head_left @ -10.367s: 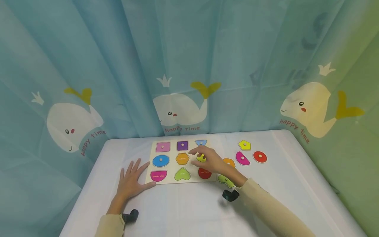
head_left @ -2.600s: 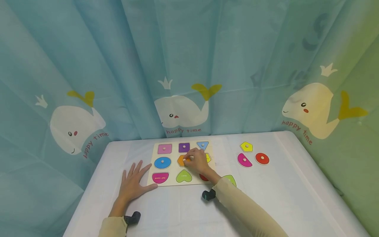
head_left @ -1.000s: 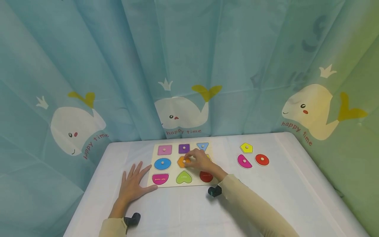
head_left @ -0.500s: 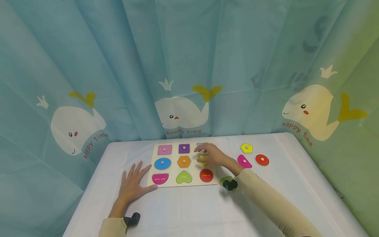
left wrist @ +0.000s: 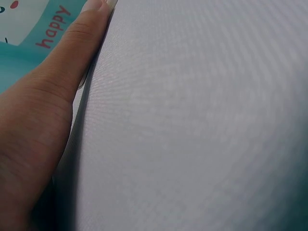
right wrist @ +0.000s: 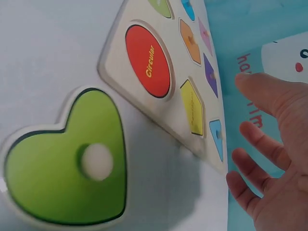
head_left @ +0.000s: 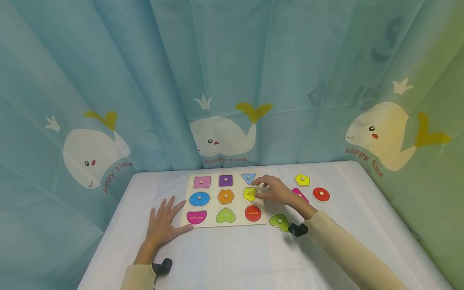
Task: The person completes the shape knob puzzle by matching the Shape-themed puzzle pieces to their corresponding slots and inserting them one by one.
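A cream shape-puzzle board (head_left: 212,206) lies at the table's far side. Knobbed pieces fill its hexagon, oval, triangle, square and rectangle places; the orange hexagon (head_left: 226,196) sits in the middle. Printed half round, heart, circle and pentagon (head_left: 249,194) places show without knobs. My right hand (head_left: 277,191) hovers over the board's right edge, fingers loosely bent and holding nothing; the right wrist view shows bare fingertips (right wrist: 248,79). My left hand (head_left: 159,227) rests spread at the board's left edge, thumb (left wrist: 72,53) near its front corner.
To the board's right lie loose knobbed pieces: a green heart (head_left: 279,222), a yellow pentagon (head_left: 302,180), a red circle (head_left: 321,195) and a magenta half round (head_left: 297,192) partly behind my right hand. A whale-print curtain (head_left: 290,100) stands behind the table.
The orange hexagon, loose beside the board ten seconds ago, now sits in its place. My right hand has let go of it and moved right. My left hand stays put.
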{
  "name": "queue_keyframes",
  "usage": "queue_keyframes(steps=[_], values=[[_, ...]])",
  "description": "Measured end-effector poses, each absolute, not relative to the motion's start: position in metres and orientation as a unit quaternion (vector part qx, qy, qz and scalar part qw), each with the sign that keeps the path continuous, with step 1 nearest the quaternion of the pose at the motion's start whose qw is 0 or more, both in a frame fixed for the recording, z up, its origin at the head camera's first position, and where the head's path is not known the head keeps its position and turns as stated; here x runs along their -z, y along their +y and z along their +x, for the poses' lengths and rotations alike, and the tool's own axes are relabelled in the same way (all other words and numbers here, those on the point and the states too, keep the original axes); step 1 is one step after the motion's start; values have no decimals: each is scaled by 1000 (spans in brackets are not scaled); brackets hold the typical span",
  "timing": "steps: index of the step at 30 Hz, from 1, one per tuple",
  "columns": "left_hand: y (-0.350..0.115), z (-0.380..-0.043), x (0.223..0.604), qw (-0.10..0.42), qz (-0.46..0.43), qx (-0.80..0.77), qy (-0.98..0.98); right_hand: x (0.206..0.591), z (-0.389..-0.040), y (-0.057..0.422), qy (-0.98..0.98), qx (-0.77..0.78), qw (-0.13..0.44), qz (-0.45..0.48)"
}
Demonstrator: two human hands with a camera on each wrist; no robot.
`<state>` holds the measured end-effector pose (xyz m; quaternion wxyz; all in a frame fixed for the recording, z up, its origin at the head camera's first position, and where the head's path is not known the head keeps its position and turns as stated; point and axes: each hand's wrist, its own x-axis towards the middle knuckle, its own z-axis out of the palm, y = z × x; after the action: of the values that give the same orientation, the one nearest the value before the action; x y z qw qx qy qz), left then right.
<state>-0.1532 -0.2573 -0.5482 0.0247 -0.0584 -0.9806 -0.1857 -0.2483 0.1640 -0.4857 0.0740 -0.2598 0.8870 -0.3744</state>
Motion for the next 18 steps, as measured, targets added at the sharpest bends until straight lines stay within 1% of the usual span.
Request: queue_keyframes(steps=[7, 13, 18], values=[[-258, -153, 548, 28, -60, 185, -980, 485, -239, 184, 890, 381, 40, -248], [-259, -152, 548, 28, -61, 186, -980, 488, -242, 205, 898, 385, 28, -212], [-257, -153, 549, 28, -61, 188, -980, 489, -247, 227, 893, 398, 1, -212]])
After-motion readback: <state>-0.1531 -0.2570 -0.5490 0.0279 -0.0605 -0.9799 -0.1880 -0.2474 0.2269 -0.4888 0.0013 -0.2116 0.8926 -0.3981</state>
